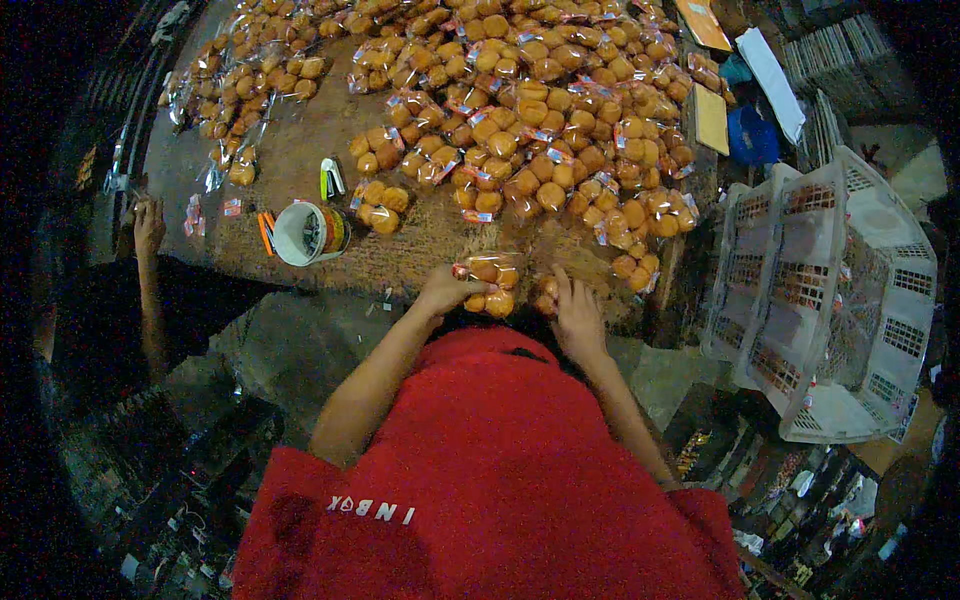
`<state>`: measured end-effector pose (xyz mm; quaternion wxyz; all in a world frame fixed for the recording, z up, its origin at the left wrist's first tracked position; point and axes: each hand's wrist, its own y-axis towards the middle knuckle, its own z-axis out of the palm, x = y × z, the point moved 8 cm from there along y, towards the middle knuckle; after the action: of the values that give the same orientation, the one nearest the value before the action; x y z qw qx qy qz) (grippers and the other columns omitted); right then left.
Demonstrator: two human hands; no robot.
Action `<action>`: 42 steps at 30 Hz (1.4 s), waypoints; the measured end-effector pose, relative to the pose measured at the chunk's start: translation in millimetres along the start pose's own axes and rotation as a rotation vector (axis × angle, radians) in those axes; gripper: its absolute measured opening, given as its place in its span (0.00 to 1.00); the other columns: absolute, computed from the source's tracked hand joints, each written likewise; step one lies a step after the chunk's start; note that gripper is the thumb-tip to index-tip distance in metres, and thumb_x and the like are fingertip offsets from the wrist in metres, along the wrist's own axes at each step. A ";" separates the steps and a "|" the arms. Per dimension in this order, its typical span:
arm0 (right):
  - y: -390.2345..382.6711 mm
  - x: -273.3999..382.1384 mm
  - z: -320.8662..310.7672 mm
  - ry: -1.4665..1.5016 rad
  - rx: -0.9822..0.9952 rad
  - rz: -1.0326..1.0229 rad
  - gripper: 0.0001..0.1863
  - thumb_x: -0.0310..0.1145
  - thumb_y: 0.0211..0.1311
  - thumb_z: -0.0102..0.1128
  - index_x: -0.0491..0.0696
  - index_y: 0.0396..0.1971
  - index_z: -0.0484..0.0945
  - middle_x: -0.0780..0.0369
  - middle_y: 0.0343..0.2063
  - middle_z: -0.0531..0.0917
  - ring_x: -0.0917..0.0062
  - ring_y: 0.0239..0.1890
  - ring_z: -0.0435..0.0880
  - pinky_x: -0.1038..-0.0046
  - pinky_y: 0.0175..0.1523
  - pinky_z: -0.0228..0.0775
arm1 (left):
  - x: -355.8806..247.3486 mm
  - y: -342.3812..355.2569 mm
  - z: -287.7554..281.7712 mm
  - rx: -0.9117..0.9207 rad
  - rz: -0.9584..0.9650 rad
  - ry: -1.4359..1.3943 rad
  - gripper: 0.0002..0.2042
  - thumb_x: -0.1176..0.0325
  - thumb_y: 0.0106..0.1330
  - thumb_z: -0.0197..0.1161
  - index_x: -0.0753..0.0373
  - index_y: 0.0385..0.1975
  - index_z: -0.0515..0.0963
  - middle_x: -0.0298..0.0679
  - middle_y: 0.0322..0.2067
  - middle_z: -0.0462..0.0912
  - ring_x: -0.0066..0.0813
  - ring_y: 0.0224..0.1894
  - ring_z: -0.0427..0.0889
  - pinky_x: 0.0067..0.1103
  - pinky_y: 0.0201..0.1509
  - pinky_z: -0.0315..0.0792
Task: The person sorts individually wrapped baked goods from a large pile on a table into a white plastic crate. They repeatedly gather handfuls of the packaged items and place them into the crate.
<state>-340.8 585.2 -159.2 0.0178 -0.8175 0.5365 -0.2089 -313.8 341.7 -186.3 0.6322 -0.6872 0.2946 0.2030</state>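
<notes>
At the table's near edge my left hand (448,290) is closed on a clear bag of round golden-brown buns (493,272), its thumb and fingers at the bag's left side. Just right of it, my right hand (577,310) has its fingers curled around another bun (546,297), mostly hidden by the hand; whether this one is bagged I cannot make out. Beyond both hands a large heap of bagged buns (500,130) covers the far and right part of the wooden table (300,130). One bag of buns (381,206) lies apart, left of the heap's front.
A white tub (297,234) holding small metal pieces stands left, beside orange-handled tools (266,232) and a green-and-white stapler (331,178). White plastic crates (830,300) are stacked at the right. At the far left is another person's hand (149,226). More bagged buns (240,100) lie back left.
</notes>
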 end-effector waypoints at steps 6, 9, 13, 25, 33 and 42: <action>11.9 -14.0 16.0 0.224 -0.061 0.152 0.35 0.27 0.49 0.76 0.41 0.59 0.70 0.53 0.47 0.79 0.56 0.48 0.81 0.60 0.49 0.75 | -37.8 -40.0 -47.4 -0.414 0.513 1.022 0.29 0.56 0.42 0.81 0.65 0.44 0.81 0.48 0.48 0.77 0.43 0.54 0.75 0.36 0.58 0.69; 27.4 -15.0 -25.9 0.917 -0.092 0.209 0.29 0.30 0.60 0.70 0.40 0.60 0.71 0.56 0.55 0.80 0.65 0.55 0.81 0.64 0.59 0.74 | -18.3 -22.8 -44.7 -0.205 0.437 1.362 0.27 0.58 0.43 0.80 0.64 0.43 0.82 0.49 0.50 0.76 0.45 0.53 0.75 0.36 0.56 0.70; 108.4 11.1 -99.9 1.043 0.274 0.102 0.32 0.35 0.52 0.78 0.41 0.56 0.74 0.61 0.46 0.85 0.77 0.50 0.82 0.72 0.57 0.75 | -20.0 -5.4 -64.4 -0.065 0.337 1.124 0.25 0.58 0.42 0.81 0.65 0.38 0.82 0.44 0.36 0.81 0.42 0.38 0.82 0.34 0.48 0.73; 169.3 3.6 -92.0 0.342 0.252 -0.080 0.48 0.51 0.42 0.82 0.45 0.64 0.72 0.51 0.59 0.72 0.57 0.63 0.71 0.61 0.69 0.63 | -18.5 52.0 1.4 -0.096 0.264 -1.225 0.23 0.74 0.61 0.72 0.63 0.57 0.76 0.35 0.50 0.84 0.27 0.53 0.81 0.27 0.62 0.72; 39.8 -22.7 -46.3 0.045 0.142 -0.113 0.40 0.46 0.48 0.77 0.45 0.61 0.72 0.51 0.56 0.73 0.53 0.61 0.71 0.54 0.65 0.68 | -43.1 57.8 -34.3 -0.469 0.246 -0.950 0.16 0.70 0.60 0.75 0.64 0.46 0.81 0.34 0.41 0.86 0.24 0.41 0.83 0.24 0.48 0.77; 145.7 11.4 -86.9 0.495 0.502 -0.239 0.38 0.47 0.46 0.81 0.43 0.56 0.79 0.57 0.51 0.83 0.68 0.52 0.82 0.67 0.61 0.71 | -29.1 -36.4 -68.7 -0.157 0.288 0.986 0.25 0.52 0.43 0.80 0.60 0.39 0.85 0.42 0.46 0.82 0.47 0.55 0.76 0.41 0.63 0.68</action>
<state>-495.1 530.3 -113.1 0.0626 -0.7693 0.3573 -0.5259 -317.8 279.1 -132.0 0.3305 -0.6989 0.6331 -0.0384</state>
